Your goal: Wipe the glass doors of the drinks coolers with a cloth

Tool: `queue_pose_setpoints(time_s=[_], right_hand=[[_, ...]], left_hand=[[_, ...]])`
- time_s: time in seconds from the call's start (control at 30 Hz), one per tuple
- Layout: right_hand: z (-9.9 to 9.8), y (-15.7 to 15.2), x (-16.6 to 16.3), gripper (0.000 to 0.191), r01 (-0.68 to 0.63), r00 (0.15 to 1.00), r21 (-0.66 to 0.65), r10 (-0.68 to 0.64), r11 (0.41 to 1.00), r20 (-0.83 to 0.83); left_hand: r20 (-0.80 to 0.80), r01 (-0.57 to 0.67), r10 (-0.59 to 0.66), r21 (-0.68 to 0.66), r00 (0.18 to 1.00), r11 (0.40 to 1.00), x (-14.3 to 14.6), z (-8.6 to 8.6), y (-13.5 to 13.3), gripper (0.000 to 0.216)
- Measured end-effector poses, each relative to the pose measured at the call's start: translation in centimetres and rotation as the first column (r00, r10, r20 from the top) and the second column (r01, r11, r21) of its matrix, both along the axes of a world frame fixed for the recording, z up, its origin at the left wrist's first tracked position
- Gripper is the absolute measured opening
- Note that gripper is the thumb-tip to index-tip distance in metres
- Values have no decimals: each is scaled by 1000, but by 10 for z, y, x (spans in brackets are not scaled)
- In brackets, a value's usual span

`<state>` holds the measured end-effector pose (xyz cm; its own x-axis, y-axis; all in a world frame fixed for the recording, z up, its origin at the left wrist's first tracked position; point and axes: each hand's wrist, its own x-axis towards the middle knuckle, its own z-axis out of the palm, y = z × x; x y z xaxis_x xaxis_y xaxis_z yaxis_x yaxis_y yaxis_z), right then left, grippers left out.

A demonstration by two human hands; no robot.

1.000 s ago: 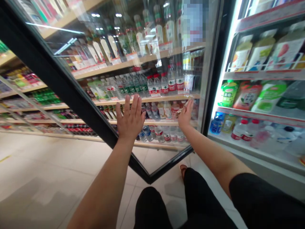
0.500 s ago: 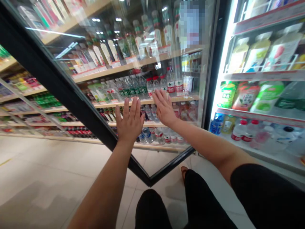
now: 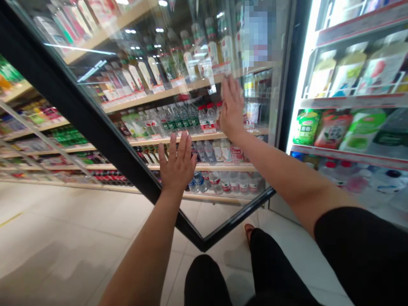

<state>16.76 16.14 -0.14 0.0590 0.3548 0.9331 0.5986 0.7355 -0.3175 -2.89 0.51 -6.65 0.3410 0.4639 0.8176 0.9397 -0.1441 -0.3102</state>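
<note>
Before me a glass door (image 3: 197, 93) in a black frame (image 3: 105, 123) stands swung out from a lit drinks cooler. My left hand (image 3: 177, 165) lies flat with fingers spread at the lower part of the pane, close to the frame. Higher and to the right, my right hand (image 3: 232, 110) is stretched out flat at the glass, its fingertips slightly blurred. Whether either palm touches the pane all over cannot be seen. Neither hand holds anything. Through the glass show rows of bottles, some water bottles with red caps (image 3: 207, 117) among them.
On the right, the cooler shelf (image 3: 350, 155) bears bottled drinks, including a green-labelled bottle (image 3: 306, 127). Wooden store shelves (image 3: 60, 148) with packaged goods run along the left and behind the glass. Pale floor tiles (image 3: 79, 225) lie below, and my sandalled foot (image 3: 249, 233) is near the door's lower edge.
My right hand has moved up and a little to the right across the glass. The left hand stays at nearly the same place on the pane. The view has shifted slightly.
</note>
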Motion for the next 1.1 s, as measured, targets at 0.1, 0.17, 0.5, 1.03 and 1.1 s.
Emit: queue_pose_setpoints(time_s=[0.1,0.17,0.5,1.03,1.1], right_hand=[[-35,-43,-20,64,-58,951,86,29,995,307],[-53,-58,-24,64,-116,879,111,50,987,474],[24,-35,-30,59,-71,968,150,33,986,248],[-22,46,39,61,23,963,-146,-61,989,-262],[-27,23,26,64,18,997,-70,-24,997,-77]], left_hand=[[21,23,-23,8,1000,1000,-1,-1,1,73],[15,25,-26,28,1000,999,-2,-2,1,72],[-15,13,-12,34,1000,999,-2,-2,1,73],[-27,-17,17,25,999,1000,2,-1,-3,74],[-20,-15,16,25,1000,1000,2,-1,-3,74]])
